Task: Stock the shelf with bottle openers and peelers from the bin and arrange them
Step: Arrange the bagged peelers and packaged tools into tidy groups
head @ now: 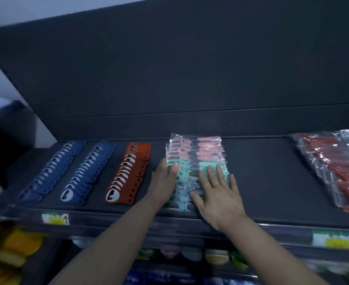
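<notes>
Was watching the head feed on this one. Far left on the shelf [262, 171] sat two rows of blue openers [52, 173], then a row of orange openers [128, 173], all shingled neatly front to back.

Just right of those, the left hand [165, 182] lay against the left edge of the pastel packs [196, 153], fingers straight and pressed together. The packs were peelers, I'd guess, though the wrap blurred them. They ran pink at the back, teal in the middle and blue toward the front lip. The right hand [216, 194] lay flat on top of them, fingers spread, palm near the front edge. Neither hand was gripping anything. Well off to the right lay the red packs [338, 167], looser and skewed. The bin wasn't in frame.

What worried me was slick wrap on slick wrap. If the right palm pushed down and forward, the front packs could slide over the lip onto the shelf below. A hard shove from the left hand could fan the row sideways instead of squaring it, since nothing braced the right side, just a flat palm on top. The left hand also sat near the orange row, so a sloppy pull-back could knock that shingle over. It was too blurry to tell whether the packs made one column or two.
</notes>
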A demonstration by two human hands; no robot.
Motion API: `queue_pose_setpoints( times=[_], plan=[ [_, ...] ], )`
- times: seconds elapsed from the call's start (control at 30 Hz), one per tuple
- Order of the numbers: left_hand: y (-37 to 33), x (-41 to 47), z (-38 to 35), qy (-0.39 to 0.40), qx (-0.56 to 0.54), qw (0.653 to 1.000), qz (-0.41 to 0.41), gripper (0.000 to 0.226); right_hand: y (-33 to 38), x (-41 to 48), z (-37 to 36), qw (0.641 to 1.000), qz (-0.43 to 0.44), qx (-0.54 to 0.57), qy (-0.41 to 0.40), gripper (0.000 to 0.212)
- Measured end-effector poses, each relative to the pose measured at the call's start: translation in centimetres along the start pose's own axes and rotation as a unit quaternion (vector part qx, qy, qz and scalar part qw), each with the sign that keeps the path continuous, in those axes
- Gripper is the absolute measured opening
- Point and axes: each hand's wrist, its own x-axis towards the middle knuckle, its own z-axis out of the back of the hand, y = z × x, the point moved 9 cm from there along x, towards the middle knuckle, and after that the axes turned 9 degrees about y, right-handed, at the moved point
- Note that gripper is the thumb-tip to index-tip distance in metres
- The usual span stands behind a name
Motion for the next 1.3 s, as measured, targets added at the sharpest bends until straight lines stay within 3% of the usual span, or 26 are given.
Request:
queue_pose_setpoints(
  times=[0.27,0.67,0.83,0.93,1.07,1.2,1.3],
  plan=[
    [-1.0,0.9,-3.2,0.011,-0.015,0.999,0.027,0.083,-3.5,0.2,-0.4,0.999,-0.014,-0.018,0.023,0.072],
    [-5.2,0.4,-10.0,0.069,-0.001,0.998,0.0,0.08,-10.2,-2.5,1.2,0.999,-0.04,-0.011,0.021,0.075],
    [-5.3,1.2,-5.9,-0.035,-0.016,0.999,-0.02,0.07,-8.4,-1.7,2.1,1.0,-0.016,-0.005,-0.012,0.086],
    [-4.7,2.9,-1.6,-0.087,0.021,0.996,-0.03,0.059,-6.8,-0.4,2.7,1.0,-0.004,-0.009,-0.014,0.073],
    [-2.0,6.2,0.9,-0.059,0.046,0.997,-0.005,0.061,-4.6,2.1,3.3,1.0,-0.005,-0.018,-0.019,0.067],
    [-0.4,9.1,0.9,-0.005,0.057,0.998,0.001,0.061,-3.4,4.6,3.1,0.999,-0.036,-0.022,-0.018,0.085],
    [0.4,11.1,1.0,0.016,0.046,0.999,0.016,0.067,-3.9,5.3,2.6,0.996,-0.083,-0.015,-0.008,0.069]
  ],
)
